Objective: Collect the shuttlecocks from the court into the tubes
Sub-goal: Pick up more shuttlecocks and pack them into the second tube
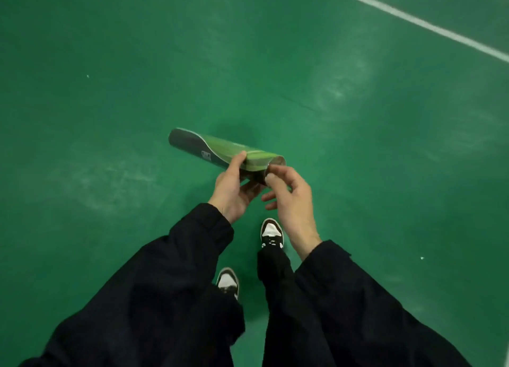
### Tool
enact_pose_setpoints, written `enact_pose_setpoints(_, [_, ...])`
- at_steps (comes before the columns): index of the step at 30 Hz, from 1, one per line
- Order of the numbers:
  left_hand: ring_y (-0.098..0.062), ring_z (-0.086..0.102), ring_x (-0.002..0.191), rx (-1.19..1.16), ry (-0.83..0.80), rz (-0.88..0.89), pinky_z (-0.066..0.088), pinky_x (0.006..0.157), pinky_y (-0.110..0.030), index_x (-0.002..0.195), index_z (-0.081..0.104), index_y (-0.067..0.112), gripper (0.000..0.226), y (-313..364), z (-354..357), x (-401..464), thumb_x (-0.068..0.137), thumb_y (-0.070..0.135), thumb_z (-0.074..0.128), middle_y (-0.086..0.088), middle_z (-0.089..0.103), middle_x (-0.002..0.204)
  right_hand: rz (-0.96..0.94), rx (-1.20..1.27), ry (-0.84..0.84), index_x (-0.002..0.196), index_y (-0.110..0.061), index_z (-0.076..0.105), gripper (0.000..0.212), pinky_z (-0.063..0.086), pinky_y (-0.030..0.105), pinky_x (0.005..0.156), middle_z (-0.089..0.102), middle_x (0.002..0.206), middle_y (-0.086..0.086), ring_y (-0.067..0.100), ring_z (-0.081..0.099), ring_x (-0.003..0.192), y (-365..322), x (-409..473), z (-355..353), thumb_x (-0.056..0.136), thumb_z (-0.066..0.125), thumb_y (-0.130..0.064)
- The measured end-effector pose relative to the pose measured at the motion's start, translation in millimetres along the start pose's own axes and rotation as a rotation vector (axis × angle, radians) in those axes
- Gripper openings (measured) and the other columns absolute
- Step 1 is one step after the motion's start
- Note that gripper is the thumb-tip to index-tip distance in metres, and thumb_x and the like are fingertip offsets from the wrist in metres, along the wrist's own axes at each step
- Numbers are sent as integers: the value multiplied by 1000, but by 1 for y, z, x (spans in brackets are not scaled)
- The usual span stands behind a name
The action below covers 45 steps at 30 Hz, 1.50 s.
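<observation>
Standing on the green court floor point(110, 91), you have your black-and-white sneakers point(271, 233) below and both black sleeves point(176, 270) reaching forward. Your left hand point(234, 186) holds the green-and-dark cardboard shuttlecock tube point(220, 151) near its open end, thumb on top and fingers curled underneath, so that grip is closed round the tube. The tube lies nearly level in the air, its far capped end pointing away to the left, its mouth toward your right hand point(292, 198). That hand sits just beside the mouth, thumb and forefinger drawn together at the rim; whether it pinches a shuttlecock, a cap or nothing is too blurred to tell. The other fingers hang loose.

You seem to be at the loading step, feeding or settling something at the tube's mouth. No loose shuttlecock shows on the floor nearby; only small pale specks. Farther off, a white court line point(413, 22) crosses the upper right. Next, you likely need to look around for more shuttlecocks and walk to them, keeping the tube's mouth tilted up.
</observation>
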<state>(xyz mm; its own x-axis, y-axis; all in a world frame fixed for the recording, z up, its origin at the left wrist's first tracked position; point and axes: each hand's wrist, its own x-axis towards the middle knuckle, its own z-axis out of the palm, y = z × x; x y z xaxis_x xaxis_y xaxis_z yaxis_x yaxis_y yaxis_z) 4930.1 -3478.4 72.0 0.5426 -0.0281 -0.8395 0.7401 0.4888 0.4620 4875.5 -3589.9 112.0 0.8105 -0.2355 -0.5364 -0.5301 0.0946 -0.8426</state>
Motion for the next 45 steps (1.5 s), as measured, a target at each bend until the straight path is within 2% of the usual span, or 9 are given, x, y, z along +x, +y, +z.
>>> enact_pose_setpoints(4, [-22, 68, 81, -10, 62, 38, 62, 77, -40, 112, 62, 6, 28, -7, -10, 98, 99, 31, 65, -11, 65, 97, 29, 10, 228, 100, -16, 65, 11, 45, 22, 49, 70, 95, 4, 8, 55, 53, 62, 91, -7, 102, 55, -12])
enact_pose_setpoints(8, [-28, 65, 93, 4, 123, 49, 59, 91, -49, 137, 51, -2, 52, -37, -40, 193, 99, 30, 66, -15, 61, 114, 232, -111, 234, 106, -14, 64, 13, 50, 25, 60, 65, 96, 1, 9, 58, 68, 165, 179, -5, 100, 53, -11])
enact_pose_setpoints(12, [-26, 65, 84, -16, 110, 61, 59, 80, -43, 126, 56, 3, 39, -58, -64, 273, 99, 29, 65, -11, 62, 99, 327, -198, 157, 111, -17, 68, 19, 54, 33, 73, 67, 93, -2, 13, 61, 75, 264, 259, 7, 100, 53, -14])
enact_pose_setpoints(17, [-19, 69, 75, 22, 81, 95, 60, 73, -37, 136, 56, -1, 49, -60, -75, 356, 100, 31, 64, -6, 65, 97, 356, -261, 109, 116, -22, 71, 27, 46, 33, 62, 59, 85, 3, 14, 48, 61, 355, 353, 23, 92, 63, -11])
enact_pose_setpoints(22, [-22, 70, 88, 58, 22, 123, 61, 79, -38, 139, 54, 1, 51, -55, -80, 393, 100, 32, 64, -8, 67, 106, 321, -354, 158, 106, -20, 81, 19, 60, 47, 88, 77, 89, 2, 26, 71, 81, 403, 397, 26, 90, 71, -19])
enact_pose_setpoints(28, [-27, 66, 90, -47, 107, 92, 60, 85, -46, 130, 56, 0, 42, -44, -63, 341, 99, 28, 66, -14, 63, 108, 67, -90, 224, 117, -16, 66, 23, 55, 25, 54, 75, 107, 3, 10, 62, 54, 281, 329, 25, 96, 65, -6])
enact_pose_setpoints(33, [-32, 67, 103, -182, 226, 65, 63, 76, -45, 139, 50, 2, 55, -15, -39, 240, 95, 28, 71, -20, 60, 132, -113, -7, 323, 151, -34, 40, 67, 62, 36, 64, 77, 97, -5, 15, 61, 61, 152, 219, 19, 93, 68, -14])
enact_pose_setpoints(40, [-31, 66, 103, -252, 151, 95, 62, 70, -37, 140, 52, 0, 54, 51, 7, 46, 99, 33, 66, -24, 59, 138, -202, -393, 176, 131, -46, 41, 48, 60, 50, 76, 77, 114, -12, 21, 74, 66, -6, 69, 18, 94, 69, -35])
enact_pose_setpoints(45, [-30, 69, 94, -236, 80, 171, 62, 79, -42, 138, 52, -4, 57, 100, 35, -67, 97, 32, 69, -26, 65, 130, -250, -421, 54, 146, -50, 26, 64, 61, 48, 78, 74, 123, -7, 27, 76, 76, -113, -5, 29, 97, 60, -30])
